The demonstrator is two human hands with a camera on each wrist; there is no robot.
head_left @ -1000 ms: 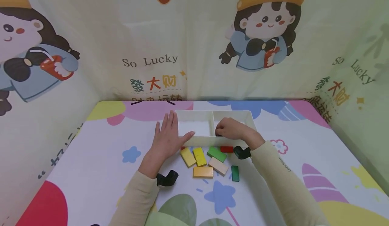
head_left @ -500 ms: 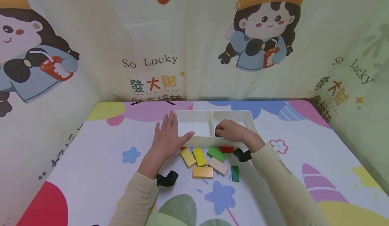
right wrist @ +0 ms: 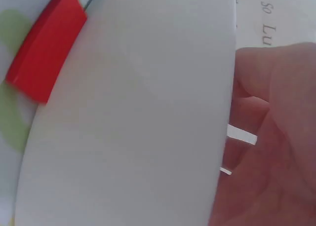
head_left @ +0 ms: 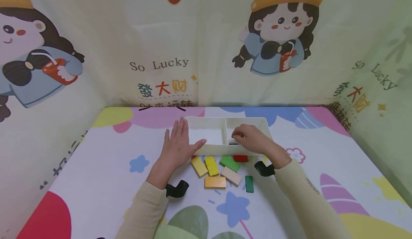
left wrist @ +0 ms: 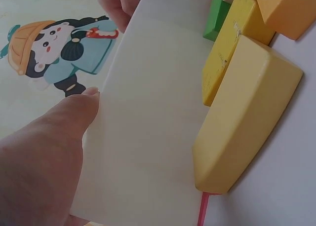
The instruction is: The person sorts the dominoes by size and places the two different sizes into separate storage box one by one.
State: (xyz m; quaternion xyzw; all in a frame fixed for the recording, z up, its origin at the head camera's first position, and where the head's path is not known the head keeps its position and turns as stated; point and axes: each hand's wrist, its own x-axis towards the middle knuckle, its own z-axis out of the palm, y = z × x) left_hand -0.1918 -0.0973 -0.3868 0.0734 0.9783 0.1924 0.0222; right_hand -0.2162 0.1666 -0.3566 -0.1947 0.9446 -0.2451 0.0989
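Note:
A white box (head_left: 206, 149) with two compartments stands mid-table. My left hand (head_left: 175, 148) lies flat along its left end, fingers straight and the thumb (left wrist: 81, 110) at the front rim. Over the right compartment is my right hand (head_left: 250, 138), its fingers loosely bent. Below its fingertips a dark edge (head_left: 233, 144) of a small piece shows behind the front wall; the rest of that piece is hidden. In the right wrist view, light gaps show between the fingers and the box wall covers the fingertips.
In front of the box lie wooden blocks: pale yellow (head_left: 199, 167), yellow (head_left: 211, 165), light green (head_left: 230, 163), red (head_left: 240, 158), pinkish (head_left: 231, 175), orange (head_left: 215, 182) and dark green (head_left: 249, 184). Another red block peeks out by the left thumb. A printed curtain hangs behind the table.
My right hand has shifted slightly right, its fingers loosening, and the dark piece now shows apart below them. The left hand, box and loose blocks keep their places.

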